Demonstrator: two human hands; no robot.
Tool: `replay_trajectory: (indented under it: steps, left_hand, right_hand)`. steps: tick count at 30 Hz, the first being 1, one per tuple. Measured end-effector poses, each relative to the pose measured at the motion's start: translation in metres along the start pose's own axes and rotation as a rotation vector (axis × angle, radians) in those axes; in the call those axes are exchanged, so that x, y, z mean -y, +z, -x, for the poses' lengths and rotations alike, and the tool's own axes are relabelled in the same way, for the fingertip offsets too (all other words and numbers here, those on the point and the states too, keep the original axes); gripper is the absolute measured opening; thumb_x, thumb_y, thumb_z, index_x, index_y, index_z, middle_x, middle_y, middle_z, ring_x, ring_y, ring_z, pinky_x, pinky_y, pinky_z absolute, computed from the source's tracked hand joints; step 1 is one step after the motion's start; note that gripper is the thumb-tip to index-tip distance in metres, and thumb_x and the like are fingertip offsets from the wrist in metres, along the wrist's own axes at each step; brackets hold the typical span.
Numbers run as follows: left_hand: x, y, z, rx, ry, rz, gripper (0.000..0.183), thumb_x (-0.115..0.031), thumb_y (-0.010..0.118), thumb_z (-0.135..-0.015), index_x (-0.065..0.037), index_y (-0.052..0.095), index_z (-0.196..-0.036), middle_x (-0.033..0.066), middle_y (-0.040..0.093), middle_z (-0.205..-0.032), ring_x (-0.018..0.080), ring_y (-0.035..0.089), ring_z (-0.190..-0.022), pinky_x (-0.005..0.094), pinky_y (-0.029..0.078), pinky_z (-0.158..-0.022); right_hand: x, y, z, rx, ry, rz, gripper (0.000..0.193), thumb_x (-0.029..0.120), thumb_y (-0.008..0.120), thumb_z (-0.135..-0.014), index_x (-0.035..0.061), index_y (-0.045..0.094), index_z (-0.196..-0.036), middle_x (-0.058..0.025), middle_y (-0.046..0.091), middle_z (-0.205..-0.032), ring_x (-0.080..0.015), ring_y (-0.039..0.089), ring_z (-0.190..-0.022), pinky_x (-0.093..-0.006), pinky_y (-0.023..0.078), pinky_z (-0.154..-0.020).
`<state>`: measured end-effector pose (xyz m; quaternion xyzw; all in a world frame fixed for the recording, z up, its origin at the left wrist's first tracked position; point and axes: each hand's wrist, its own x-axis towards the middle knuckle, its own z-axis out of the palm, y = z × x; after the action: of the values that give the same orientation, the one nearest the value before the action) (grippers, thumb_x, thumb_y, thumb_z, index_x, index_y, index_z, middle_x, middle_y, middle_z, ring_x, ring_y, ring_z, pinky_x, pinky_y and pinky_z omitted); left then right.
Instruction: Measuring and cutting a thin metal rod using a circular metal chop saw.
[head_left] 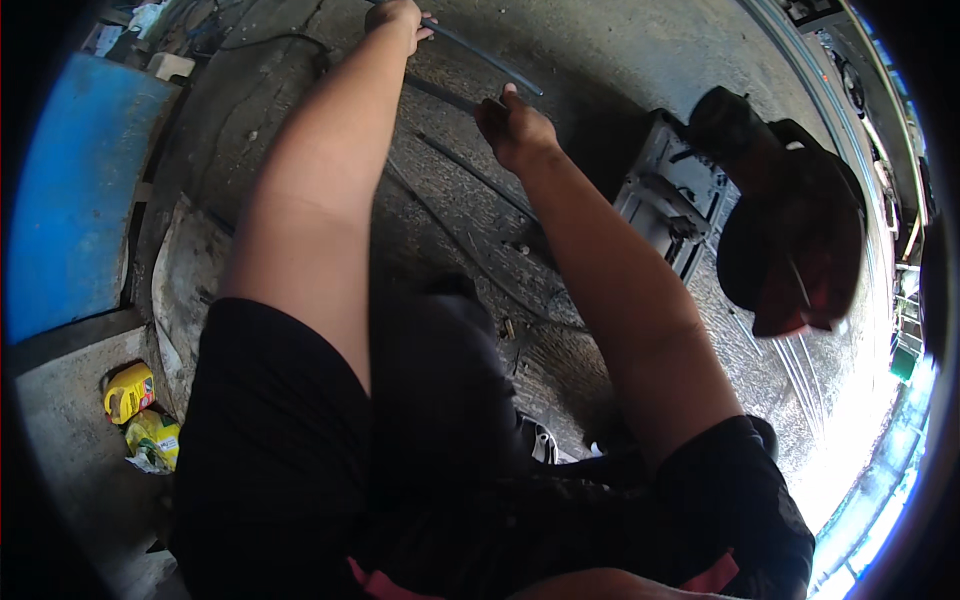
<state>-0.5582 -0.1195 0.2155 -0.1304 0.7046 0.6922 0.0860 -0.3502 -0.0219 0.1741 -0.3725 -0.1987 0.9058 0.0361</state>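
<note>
At the top of the head view, my left hand (400,18) is closed around a thin grey metal rod (485,58). The rod slants down to the right, and its free end stops just above my right thumb. My right hand (515,128) has its fingers curled and the thumb raised. A dark strip (440,93) runs up to those fingers; whether they grip it is hidden. To the right of that hand stands a cut-off saw with a dark red guard (795,235), a black motor (722,120) and a grey metal base (645,185).
A dark cable (440,225) and another bar (475,175) lie on the rough concrete floor (590,45). Several thin rods (800,385) lie beyond the saw. On the left are a blue panel (80,190), a yellow container (130,392) and a yellow bag (153,440).
</note>
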Motion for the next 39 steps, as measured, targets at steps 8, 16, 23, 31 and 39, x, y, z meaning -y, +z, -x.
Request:
replay_trajectory:
  steps: [8, 16, 23, 31, 39]
  left_hand:
    - [0.111, 0.0, -0.091, 0.054, -0.129, -0.037, 0.03, -0.01, 0.037, -0.095, 0.006, 0.039, -0.12, 0.0188, 0.062, -0.097, 0.027, 0.067, -0.082, 0.0339, 0.06, -0.069]
    - [0.166, 0.007, -0.086, -0.035, -0.298, -0.097, 0.028, -0.015, 0.043, -0.097, 0.005, 0.047, -0.116, 0.0156, 0.061, -0.097, 0.0234, 0.065, -0.085, 0.0316, 0.06, -0.066]
    - [0.161, 0.003, -0.096, -0.004, -0.262, -0.164, 0.036, -0.016, 0.047, -0.096, 0.009, 0.046, -0.122, 0.0211, 0.053, -0.114, 0.0268, 0.066, -0.085, 0.0309, 0.061, -0.07]
    - [0.151, -0.014, -0.112, 0.063, -0.154, -0.831, 0.051, -0.037, 0.057, -0.089, 0.009, 0.057, -0.111, 0.0247, 0.06, -0.109, 0.0336, 0.064, -0.095, 0.0381, 0.056, -0.078]
    - [0.152, -0.022, -0.118, 0.05, -0.013, -1.228, 0.053, -0.048, 0.058, -0.085, 0.001, 0.066, -0.102, 0.0228, 0.064, -0.104, 0.0352, 0.063, -0.098, 0.0453, 0.052, -0.083]
  right_hand:
    - [-0.022, -0.022, -0.095, -0.141, 0.011, -0.119, 0.035, 0.023, 0.054, -0.094, -0.0052, 0.048, -0.114, -0.0183, 0.059, -0.103, -0.0308, 0.062, -0.092, -0.0357, 0.056, -0.08]
    - [-0.027, -0.029, -0.152, -0.308, 0.107, -0.004, 0.031, 0.023, 0.053, -0.095, -0.0053, 0.051, -0.106, -0.0169, 0.061, -0.091, -0.0306, 0.065, -0.076, -0.0356, 0.059, -0.065]
    - [-0.03, -0.021, -0.177, -0.526, 0.143, 0.035, 0.024, 0.024, 0.051, -0.095, 0.0001, 0.052, -0.096, -0.0172, 0.06, -0.08, -0.0275, 0.062, -0.063, -0.033, 0.056, -0.054]
    - [-0.037, -0.03, -0.181, -0.582, 0.148, 0.287, 0.016, 0.017, 0.054, -0.092, 0.0019, 0.055, -0.087, -0.0126, 0.058, -0.065, -0.0224, 0.056, -0.051, -0.0321, 0.043, -0.039]
    - [-0.022, -0.039, -0.18, -0.611, 0.133, 0.922, 0.03, 0.026, 0.067, -0.083, -0.0022, 0.061, -0.091, -0.0136, 0.064, -0.076, -0.0259, 0.063, -0.068, -0.038, 0.051, -0.062]
